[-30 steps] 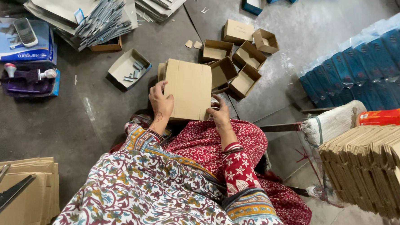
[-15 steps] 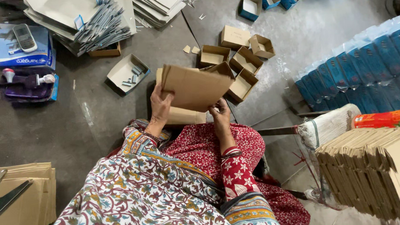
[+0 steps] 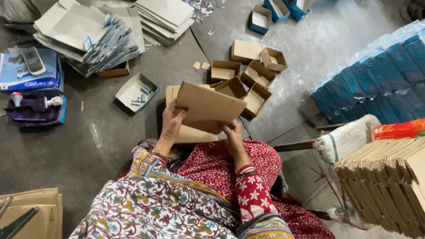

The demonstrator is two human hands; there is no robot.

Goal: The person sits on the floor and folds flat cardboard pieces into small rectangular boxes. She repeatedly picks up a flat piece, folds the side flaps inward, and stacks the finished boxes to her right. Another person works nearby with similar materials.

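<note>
Cardboard: flat brown cardboard sheet (image 3: 209, 107) tilted above the lap, near folded open boxes (image 3: 246, 80).
Left hand (image 3: 173, 120): fingers clamped on its left edge.
Right hand (image 3: 233, 133): fingers gripping its near right edge.

Open brown boxes (image 3: 249, 79); grey card stacks (image 3: 94, 34); blue packs (image 3: 387, 73); flat carton stack (image 3: 392, 188); scissors (image 3: 7, 229); phone (image 3: 32, 61).

The person wears a loose cream shawl printed with maroon, teal and mustard paisley and flowers, a yellow and blue striped border along its edge, over a red garment with small white flowers, its sleeves ending in patterned cuffs near both bare hands.
</note>
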